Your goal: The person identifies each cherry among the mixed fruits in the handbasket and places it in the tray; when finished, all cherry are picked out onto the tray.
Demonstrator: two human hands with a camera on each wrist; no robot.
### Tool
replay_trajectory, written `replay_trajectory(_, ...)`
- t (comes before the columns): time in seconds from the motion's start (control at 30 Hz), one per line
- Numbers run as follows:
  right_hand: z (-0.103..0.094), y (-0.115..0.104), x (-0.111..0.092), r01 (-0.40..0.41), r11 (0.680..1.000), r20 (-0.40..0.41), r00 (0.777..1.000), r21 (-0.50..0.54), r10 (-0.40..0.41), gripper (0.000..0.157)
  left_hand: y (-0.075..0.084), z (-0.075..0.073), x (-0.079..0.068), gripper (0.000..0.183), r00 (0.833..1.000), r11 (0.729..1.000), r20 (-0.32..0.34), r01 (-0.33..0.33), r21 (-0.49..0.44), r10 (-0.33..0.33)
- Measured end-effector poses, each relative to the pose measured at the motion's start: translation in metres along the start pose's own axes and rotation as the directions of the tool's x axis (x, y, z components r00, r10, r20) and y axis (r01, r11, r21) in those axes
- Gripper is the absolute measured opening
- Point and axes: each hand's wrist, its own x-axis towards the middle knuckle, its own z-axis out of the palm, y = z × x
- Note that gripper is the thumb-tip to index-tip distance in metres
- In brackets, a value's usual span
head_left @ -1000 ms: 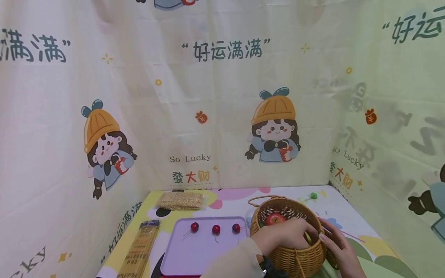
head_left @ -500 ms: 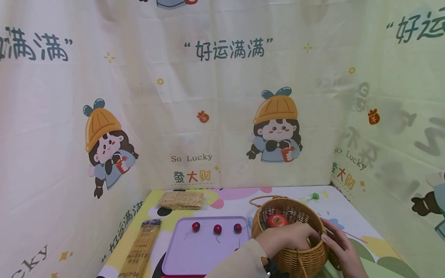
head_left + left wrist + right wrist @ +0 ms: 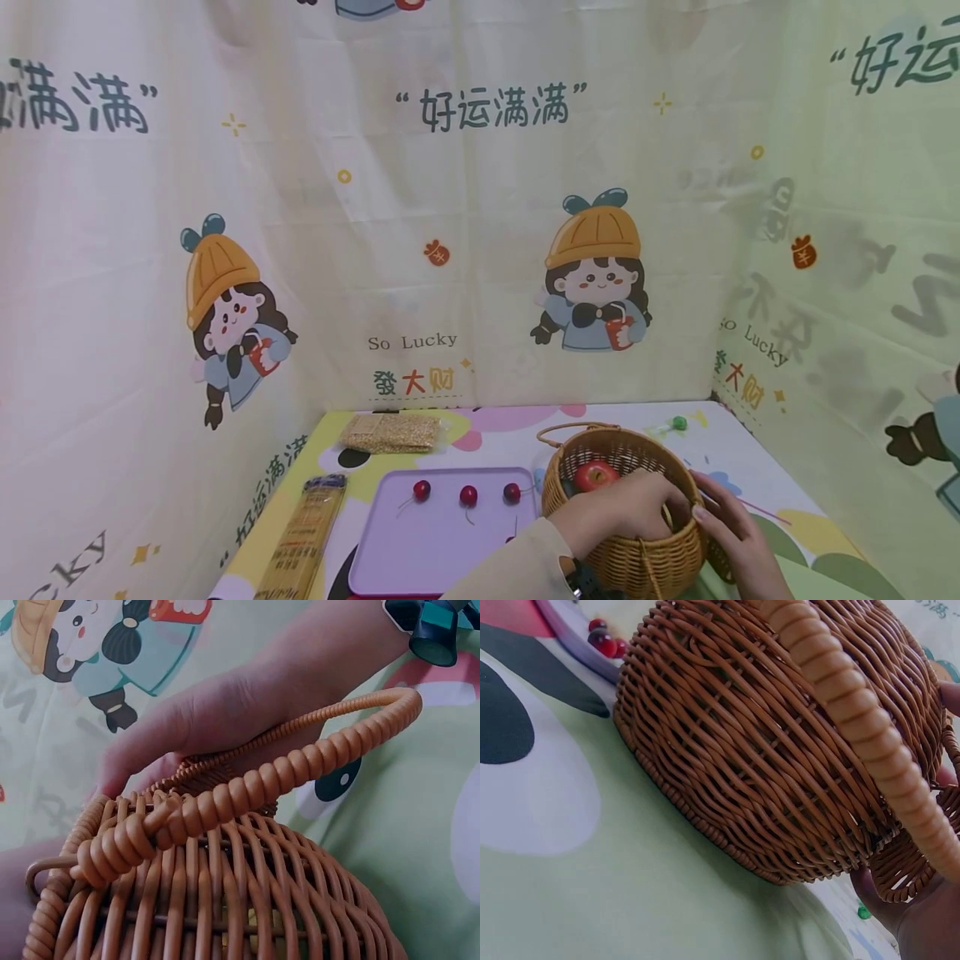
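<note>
A round wicker basket [image 3: 645,567] with a handle stands at the right of the table in the head view. My left hand [image 3: 622,508] reaches down inside it; the basket wall hides most fingers. A bit of something yellow [image 3: 667,517] shows beside those fingers, its kind unclear. Beyond the hand, a red apple [image 3: 596,476] lies in the basket, with something dark partly visible beside it. My right hand [image 3: 738,533] grips the basket's right rim, thumb over the edge. In the right wrist view, the basket's wicker lid [image 3: 904,866] hangs by this hand.
Left of the basket, a lilac tray [image 3: 420,550] bears several cherries [image 3: 468,497]. A noodle packet [image 3: 303,533] lies at left, and a bag of grain [image 3: 392,433] at the back. A small green object [image 3: 678,423] sits behind the basket. Printed curtains enclose the table.
The left hand stays inside the basket and shifts only slightly; the right hand keeps its grip on the rim. The whole head view has moved a little.
</note>
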Motion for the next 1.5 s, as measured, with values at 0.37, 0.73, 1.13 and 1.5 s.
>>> replay_trajectory(0.37,-0.001,0.001,-0.001,0.018,1.000,0.006,1.000,0.013,-0.018,0.066,0.001,-0.009,-0.016,0.014,0.969,0.990,-0.242,0.007,-0.139,-0.041)
replay_trajectory(0.73,-0.002,0.001,0.000,-0.014,1.000,0.004,1.000,0.019,0.014,0.068,-0.005,-0.024,-0.044,0.018,0.955,0.958,-0.297,-0.087,-0.274,0.002)
replay_trajectory(1.13,-0.001,0.003,0.002,0.013,1.000,-0.026,1.000,-0.014,-0.013,0.068,-0.019,-0.030,-0.092,0.023,0.865,0.854,-0.501,-0.242,-0.461,-0.025)
replay_trajectory(1.5,0.000,0.007,-0.001,0.041,0.999,-0.011,0.999,0.019,-0.041,0.065,-0.025,-0.025,-0.135,0.027,0.763,0.737,-0.621,-0.313,-0.599,-0.181)
